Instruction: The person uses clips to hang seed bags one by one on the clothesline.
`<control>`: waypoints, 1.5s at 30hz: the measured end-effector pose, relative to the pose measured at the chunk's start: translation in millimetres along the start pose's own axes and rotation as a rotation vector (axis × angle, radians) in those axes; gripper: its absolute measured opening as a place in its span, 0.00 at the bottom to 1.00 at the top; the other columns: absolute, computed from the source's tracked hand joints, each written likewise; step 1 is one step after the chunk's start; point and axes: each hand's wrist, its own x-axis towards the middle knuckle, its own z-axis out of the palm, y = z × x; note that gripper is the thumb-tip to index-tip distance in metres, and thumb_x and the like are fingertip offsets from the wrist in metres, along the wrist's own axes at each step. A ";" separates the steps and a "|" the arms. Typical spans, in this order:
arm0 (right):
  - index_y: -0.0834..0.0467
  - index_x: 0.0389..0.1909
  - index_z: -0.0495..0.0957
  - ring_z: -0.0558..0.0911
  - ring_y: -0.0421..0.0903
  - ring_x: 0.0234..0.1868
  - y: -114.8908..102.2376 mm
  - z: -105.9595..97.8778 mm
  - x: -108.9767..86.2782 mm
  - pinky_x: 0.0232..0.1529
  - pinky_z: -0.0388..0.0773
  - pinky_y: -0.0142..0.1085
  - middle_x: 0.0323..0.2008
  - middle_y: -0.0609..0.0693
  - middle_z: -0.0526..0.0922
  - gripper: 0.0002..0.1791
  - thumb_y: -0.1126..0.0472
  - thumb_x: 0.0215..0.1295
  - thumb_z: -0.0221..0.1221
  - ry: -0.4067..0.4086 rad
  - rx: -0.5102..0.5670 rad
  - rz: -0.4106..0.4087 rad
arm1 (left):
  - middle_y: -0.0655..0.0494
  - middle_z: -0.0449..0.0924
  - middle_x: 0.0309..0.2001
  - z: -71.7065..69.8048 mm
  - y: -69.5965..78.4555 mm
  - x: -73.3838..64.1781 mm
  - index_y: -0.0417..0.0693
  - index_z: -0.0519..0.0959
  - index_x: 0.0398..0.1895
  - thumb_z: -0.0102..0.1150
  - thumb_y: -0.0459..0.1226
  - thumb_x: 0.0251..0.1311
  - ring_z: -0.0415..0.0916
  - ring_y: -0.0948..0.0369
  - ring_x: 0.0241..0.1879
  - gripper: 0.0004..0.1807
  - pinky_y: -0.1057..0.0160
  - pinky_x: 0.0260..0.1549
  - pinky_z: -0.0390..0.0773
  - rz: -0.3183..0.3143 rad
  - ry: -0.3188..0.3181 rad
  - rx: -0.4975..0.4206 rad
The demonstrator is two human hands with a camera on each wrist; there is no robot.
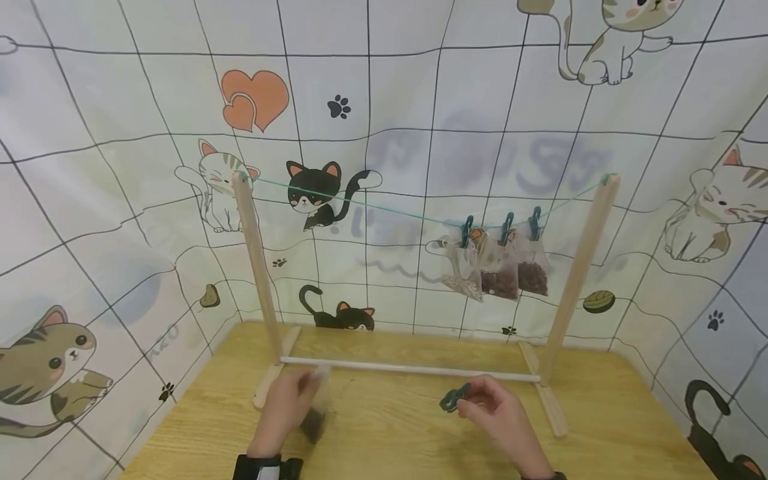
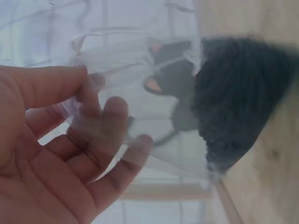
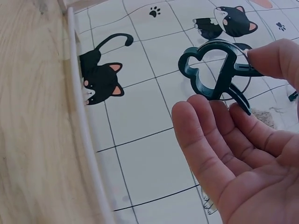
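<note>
My left hand pinches the top of a clear plastic bag between thumb and fingers. Dark, grainy contents fill the bag's lower end; in the head view the bag hangs blurred below the hand. My right hand holds a dark green plastic clip between thumb and fingers, its rounded jaws pointing away from the palm. Both hands are above the table, in front of a wooden frame, with a gap between them. Three filled clear bags hang from a green string, each under a green clip.
Two wooden posts carry the string, and a white rod joins them low down. Wooden feet lie on the wood-grain table. Behind and at both sides hangs a white cat-print cloth.
</note>
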 end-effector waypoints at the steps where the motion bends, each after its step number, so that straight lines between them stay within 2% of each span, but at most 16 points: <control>1: 0.66 0.46 0.79 0.85 0.40 0.38 -2.2 -0.9 0.0 0.41 0.85 0.33 0.39 0.53 0.85 0.13 0.67 0.63 0.69 0.004 -0.006 -0.012 | 0.61 0.72 0.22 -0.9 5.4 0.3 0.45 0.82 0.30 0.66 0.33 0.67 0.64 0.67 0.21 0.07 0.67 0.23 0.68 0.013 0.007 -0.019; 3: 0.66 0.46 0.79 0.85 0.39 0.39 -7.2 -3.4 1.5 0.41 0.85 0.33 0.39 0.53 0.85 0.13 0.67 0.64 0.69 0.005 -0.014 -0.046 | 0.62 0.70 0.21 -1.6 16.8 1.1 0.46 0.81 0.28 0.67 0.33 0.66 0.62 0.68 0.20 0.08 0.68 0.21 0.67 0.052 0.028 -0.057; 7: 0.67 0.47 0.77 0.84 0.38 0.40 -20.1 -11.4 8.7 0.41 0.84 0.33 0.39 0.54 0.84 0.12 0.69 0.66 0.67 -0.014 -0.035 -0.140 | 0.65 0.72 0.22 0.4 39.8 0.6 0.47 0.83 0.29 0.69 0.32 0.64 0.65 0.70 0.23 0.06 0.69 0.24 0.70 0.164 0.082 -0.119; 10: 0.67 0.48 0.77 0.83 0.37 0.41 -33.8 -18.9 15.4 0.41 0.84 0.33 0.40 0.54 0.84 0.13 0.69 0.66 0.66 -0.029 -0.078 -0.226 | 0.65 0.77 0.25 1.0 58.6 2.2 0.46 0.85 0.33 0.69 0.33 0.64 0.70 0.70 0.26 0.02 0.69 0.27 0.74 0.217 0.084 -0.148; 13: 0.67 0.49 0.77 0.83 0.36 0.40 -52.4 -26.1 23.2 0.40 0.84 0.31 0.39 0.54 0.84 0.13 0.72 0.65 0.66 -0.043 -0.126 -0.348 | 0.65 0.80 0.27 -2.1 79.0 8.8 0.46 0.87 0.37 0.67 0.35 0.66 0.74 0.70 0.27 0.02 0.68 0.28 0.77 0.258 0.057 -0.178; 16: 0.67 0.49 0.77 0.84 0.36 0.38 -74.2 -31.5 32.1 0.39 0.84 0.30 0.37 0.54 0.84 0.14 0.75 0.63 0.66 -0.054 -0.167 -0.493 | 0.66 0.78 0.26 -6.6 98.6 21.3 0.48 0.85 0.35 0.66 0.35 0.67 0.74 0.69 0.27 0.02 0.67 0.30 0.77 0.322 0.036 -0.194; 18: 0.67 0.48 0.78 0.84 0.36 0.37 -91.4 -34.4 38.4 0.38 0.84 0.30 0.35 0.52 0.83 0.14 0.75 0.62 0.66 -0.054 -0.215 -0.546 | 0.66 0.76 0.25 -9.8 111.7 32.1 0.49 0.84 0.33 0.66 0.34 0.67 0.73 0.68 0.26 0.04 0.67 0.30 0.77 0.364 0.031 -0.207; 20: 0.65 0.47 0.78 0.84 0.36 0.36 -110.7 -37.3 44.2 0.39 0.84 0.30 0.36 0.51 0.83 0.14 0.74 0.61 0.67 -0.052 -0.269 -0.562 | 0.66 0.74 0.24 -12.5 124.7 44.2 0.49 0.82 0.30 0.66 0.33 0.67 0.71 0.67 0.26 0.06 0.67 0.29 0.76 0.409 0.028 -0.212; 24: 0.66 0.48 0.78 0.84 0.38 0.38 -149.3 -43.4 58.7 0.40 0.84 0.30 0.38 0.54 0.83 0.14 0.72 0.62 0.67 -0.055 -0.361 -0.565 | 0.63 0.72 0.22 -16.5 150.8 70.0 0.48 0.80 0.27 0.65 0.34 0.68 0.68 0.64 0.23 0.09 0.67 0.25 0.73 0.445 0.004 -0.246; 28: 0.66 0.49 0.79 0.85 0.39 0.37 -183.2 -47.1 79.7 0.40 0.83 0.28 0.39 0.56 0.86 0.14 0.69 0.64 0.67 -0.041 -0.419 -0.608 | 0.59 0.72 0.21 -17.2 172.0 96.6 0.47 0.79 0.26 0.64 0.36 0.69 0.66 0.62 0.22 0.12 0.67 0.24 0.69 0.423 -0.019 -0.267; 33: 0.63 0.46 0.81 0.83 0.42 0.34 -217.8 -51.0 109.9 0.36 0.79 0.25 0.35 0.54 0.87 0.13 0.66 0.63 0.70 0.022 -0.508 -0.672 | 0.58 0.74 0.21 -12.9 191.1 128.2 0.47 0.81 0.27 0.63 0.39 0.71 0.67 0.61 0.23 0.12 0.65 0.24 0.67 0.375 -0.055 -0.278; 35: 0.62 0.46 0.82 0.83 0.45 0.36 -228.3 -51.8 120.4 0.37 0.78 0.28 0.36 0.55 0.86 0.12 0.63 0.64 0.69 0.029 -0.532 -0.651 | 0.57 0.76 0.22 -10.5 197.4 140.6 0.46 0.81 0.27 0.63 0.40 0.71 0.68 0.60 0.24 0.13 0.64 0.26 0.68 0.358 -0.064 -0.272; 40: 0.59 0.44 0.81 0.83 0.52 0.42 -243.6 -50.5 143.9 0.37 0.78 0.39 0.40 0.56 0.86 0.12 0.56 0.66 0.68 0.010 -0.570 -0.528 | 0.55 0.79 0.24 -5.8 208.9 165.3 0.44 0.81 0.25 0.64 0.41 0.71 0.70 0.58 0.28 0.15 0.63 0.28 0.69 0.291 -0.079 -0.273; 45: 0.61 0.42 0.83 0.83 0.55 0.45 -247.9 -49.8 161.2 0.34 0.79 0.40 0.45 0.58 0.85 0.11 0.58 0.67 0.67 -0.016 -0.602 -0.468 | 0.52 0.88 0.35 -2.4 214.4 179.0 0.43 0.88 0.35 0.66 0.41 0.70 0.80 0.56 0.37 0.10 0.61 0.37 0.76 0.195 -0.120 -0.309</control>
